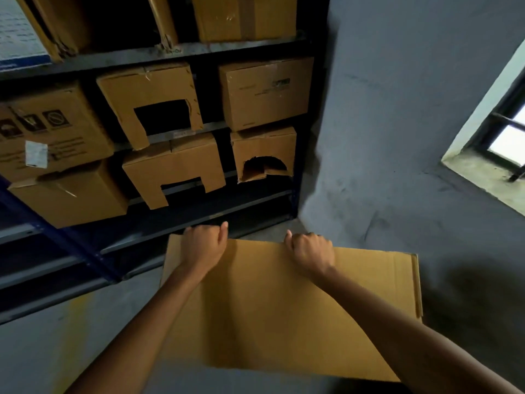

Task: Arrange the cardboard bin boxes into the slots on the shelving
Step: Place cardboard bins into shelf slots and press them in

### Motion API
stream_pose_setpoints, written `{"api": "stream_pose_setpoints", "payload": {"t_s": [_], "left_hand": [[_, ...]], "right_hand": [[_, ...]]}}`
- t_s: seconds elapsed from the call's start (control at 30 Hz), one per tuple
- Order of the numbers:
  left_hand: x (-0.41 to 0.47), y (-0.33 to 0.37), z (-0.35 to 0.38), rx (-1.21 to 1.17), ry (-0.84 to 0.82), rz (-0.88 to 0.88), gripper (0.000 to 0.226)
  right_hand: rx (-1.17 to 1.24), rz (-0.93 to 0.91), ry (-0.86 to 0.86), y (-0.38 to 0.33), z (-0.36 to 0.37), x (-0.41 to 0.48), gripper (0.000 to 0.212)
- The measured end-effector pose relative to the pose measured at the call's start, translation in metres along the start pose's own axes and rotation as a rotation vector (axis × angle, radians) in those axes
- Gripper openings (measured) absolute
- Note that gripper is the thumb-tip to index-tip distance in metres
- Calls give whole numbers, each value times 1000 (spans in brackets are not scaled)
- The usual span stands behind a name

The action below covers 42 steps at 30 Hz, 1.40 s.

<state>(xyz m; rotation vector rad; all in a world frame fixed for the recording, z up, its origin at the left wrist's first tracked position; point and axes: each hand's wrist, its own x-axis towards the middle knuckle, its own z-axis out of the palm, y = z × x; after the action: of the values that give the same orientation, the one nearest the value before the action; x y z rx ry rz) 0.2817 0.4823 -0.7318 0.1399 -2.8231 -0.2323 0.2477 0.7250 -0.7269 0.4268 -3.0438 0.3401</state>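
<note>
A large flat brown cardboard sheet (pixel 284 305), a folded-down box, lies low in front of me above the floor. My left hand (pixel 203 245) grips its far edge near the left corner, fingers curled over the edge. My right hand (pixel 311 250) grips the same far edge further right. Ahead stands the dark metal shelving (pixel 181 51) with several cardboard bin boxes in its slots, among them a bin with a square cut-out (pixel 150 100), one with a ragged round hole (pixel 264 153) and a closed box (pixel 265 92).
The lowest shelf level (pixel 199 211) just beyond my hands is dark, with no box visible in it. A grey wall (pixel 397 137) runs along the right of the shelving, with a window recess (pixel 494 143) at far right. Grey concrete floor (pixel 71 336) lies at left.
</note>
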Motion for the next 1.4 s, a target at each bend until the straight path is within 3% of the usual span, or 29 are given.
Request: {"api": "stream_pose_setpoints", "payload": {"t_s": [0.1,0.2,0.4,0.5,0.57,0.73,0.83,0.93,1.0,1.07,1.13,1.27,1.4], "left_hand": [[-4,51,15,-31,-53,106,58],[-7,74,28,-63,-71,14,68],[5,21,43,-217,-59,-135,63],[11,-2,46,-310,-48,-170,61],[15,6,45,-383,-60,-119,62],[6,83,43,-400,-36,70,64],[2,80,50,-471,-10,-76,73],[2,59,53,-608,21,-214,65],[4,48,52,-724,56,-309,60],[7,45,51,-777,85,-378,58],[9,55,46,-739,118,-355,54],[-7,89,24,-662,103,-206,29],[-50,120,19,-880,-54,-222,63]], "right_hand": [[-5,-35,-9,-27,-5,4,57],[-31,-108,-52,-41,-9,6,50],[-165,-178,-78,4,-52,0,42],[-191,-243,-225,23,-70,-2,46],[-132,-244,-293,20,-68,-3,44],[-135,-290,-204,-8,-56,6,41],[-238,-335,-180,-10,-70,5,38],[-248,-298,-170,1,-100,4,40],[-70,-256,-302,4,-114,2,38],[285,-191,-406,-2,-113,-3,31],[460,-137,-324,-7,-99,-5,28],[495,-45,-188,-17,-60,5,33],[491,20,-202,-30,-32,13,40]]}}
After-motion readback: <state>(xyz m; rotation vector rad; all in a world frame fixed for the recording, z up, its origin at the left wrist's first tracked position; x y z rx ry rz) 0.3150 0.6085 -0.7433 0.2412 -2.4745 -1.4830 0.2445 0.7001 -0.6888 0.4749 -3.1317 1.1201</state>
